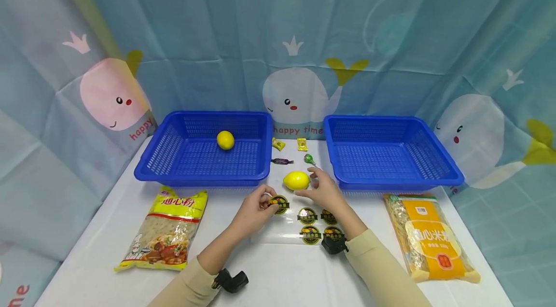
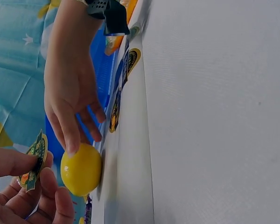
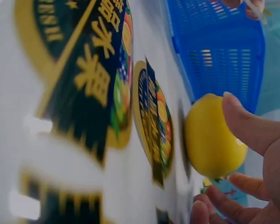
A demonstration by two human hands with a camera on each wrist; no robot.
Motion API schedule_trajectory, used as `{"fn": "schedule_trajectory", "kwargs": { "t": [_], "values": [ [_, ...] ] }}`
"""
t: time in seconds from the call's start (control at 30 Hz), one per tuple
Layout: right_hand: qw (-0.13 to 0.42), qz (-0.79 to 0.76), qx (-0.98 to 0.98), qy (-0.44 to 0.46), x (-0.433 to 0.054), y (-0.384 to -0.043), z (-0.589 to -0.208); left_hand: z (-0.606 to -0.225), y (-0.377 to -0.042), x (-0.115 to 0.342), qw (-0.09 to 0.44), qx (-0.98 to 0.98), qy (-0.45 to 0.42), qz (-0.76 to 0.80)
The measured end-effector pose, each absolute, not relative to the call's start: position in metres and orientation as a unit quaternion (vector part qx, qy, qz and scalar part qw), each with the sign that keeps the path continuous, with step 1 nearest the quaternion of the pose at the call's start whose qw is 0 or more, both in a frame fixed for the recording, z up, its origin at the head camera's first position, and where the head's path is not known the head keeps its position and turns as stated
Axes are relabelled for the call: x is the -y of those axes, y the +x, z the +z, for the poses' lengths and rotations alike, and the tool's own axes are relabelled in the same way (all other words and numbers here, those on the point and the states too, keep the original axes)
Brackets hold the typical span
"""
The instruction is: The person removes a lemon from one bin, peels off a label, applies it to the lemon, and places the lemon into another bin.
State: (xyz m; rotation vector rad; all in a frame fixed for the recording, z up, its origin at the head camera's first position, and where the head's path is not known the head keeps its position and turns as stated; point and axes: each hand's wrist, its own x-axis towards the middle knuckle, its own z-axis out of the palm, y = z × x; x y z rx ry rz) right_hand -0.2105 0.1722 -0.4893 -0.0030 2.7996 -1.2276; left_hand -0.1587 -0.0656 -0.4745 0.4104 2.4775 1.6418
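My left hand (image 1: 254,209) pinches a round black-and-gold fruit sticker (image 1: 279,204) between thumb and fingers; the left wrist view shows this sticker (image 2: 35,161) almost edge-on. Just right of it, a yellow lemon (image 1: 296,180) lies on the white table. At the lemon's right end is my right hand (image 1: 326,195), thumb and fingers spread apart. In the right wrist view the thumb (image 3: 245,123) overlaps one side of the lemon (image 3: 212,135); firm contact is hard to tell. Below, a clear sheet (image 1: 278,232) bears several matching stickers (image 1: 308,216), partly covered by the right arm.
A blue basket (image 1: 204,182) at back left holds another lemon (image 1: 225,140); a second blue basket (image 1: 399,184) stands at back right. Between them lie yellow candies (image 1: 301,144), a dark wrapped candy (image 1: 282,161) and a green lollipop (image 1: 309,158). Pasta bags (image 1: 167,230) flank both sides.
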Motion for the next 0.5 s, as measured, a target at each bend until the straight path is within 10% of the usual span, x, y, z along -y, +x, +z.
{"fn": "schedule_trajectory", "kwargs": {
  "t": [0.5],
  "values": [
    [0.091, -0.596, -0.798, 0.004, -0.167, -0.199, -0.481, -0.466, -0.158, 0.066, 0.068, -0.817, 0.15, 0.553]
  ]
}}
